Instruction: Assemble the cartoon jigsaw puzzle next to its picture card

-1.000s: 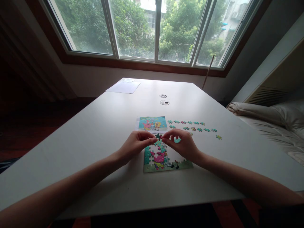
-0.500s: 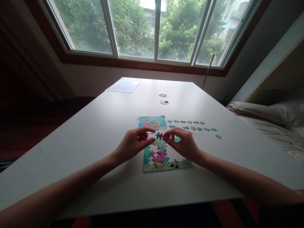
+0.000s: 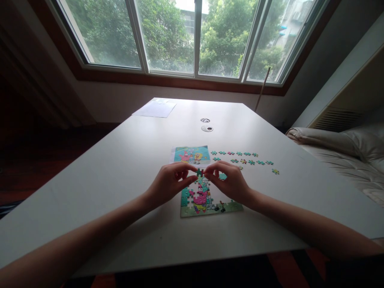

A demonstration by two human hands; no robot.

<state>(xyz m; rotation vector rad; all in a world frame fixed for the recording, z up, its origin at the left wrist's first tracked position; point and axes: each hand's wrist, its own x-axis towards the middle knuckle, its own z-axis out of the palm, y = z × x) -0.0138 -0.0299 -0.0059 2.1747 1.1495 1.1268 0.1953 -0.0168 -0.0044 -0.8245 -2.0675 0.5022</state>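
A small dark-green jigsaw puzzle piece is held up between my two hands, above the far part of a partly filled puzzle board. My right hand pinches its right side between thumb and forefinger. From the other side, my left hand closes its thumb and forefinger on the left edge. The board shows a pink cartoon starfish and a green bottom border, with bare white gaps among the fitted pieces. My hands hide part of its upper area. Just behind lies a picture card with the cartoon scene.
Loose puzzle pieces lie in two rows right of the card, with a single piece farther right. Two round discs and paper sheets lie toward the far end of the white table. A padded seat stands at right.
My left thumb and forefinger have come in from slightly apart and now meet the puzzle piece. My right hand keeps its pinch, nearly still.
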